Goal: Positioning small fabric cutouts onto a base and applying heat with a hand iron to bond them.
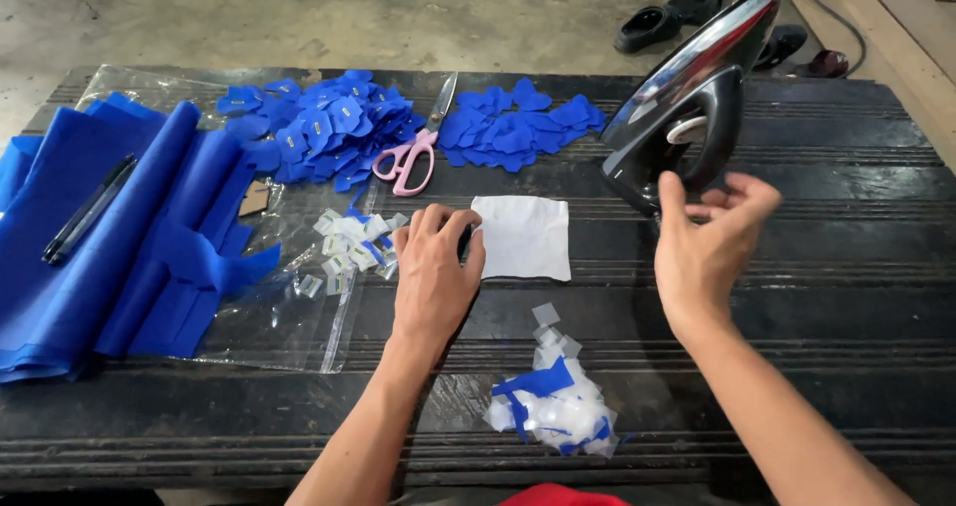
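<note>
The left hand (433,267) hides its own fingertips — the iron (687,98) is cut off at the top edge.

A clear plastic bag (299,317) lies flat at the worktop's (797,297) left-centre, and on it sits a heap of small white-and-blue labels (354,242). Behind, cut blue pieces (319,127) carry tiny pale tags.

A small sewing or craft workshop: a dark, ribbed surface (817,297) carries folded blue fabric (100,247), heaps of cut blue pieces (319,123), pink-handled scissors (413,152) and an iron (687,98), over a bare concrete floor (299,18) with sandals (687,13).
</note>
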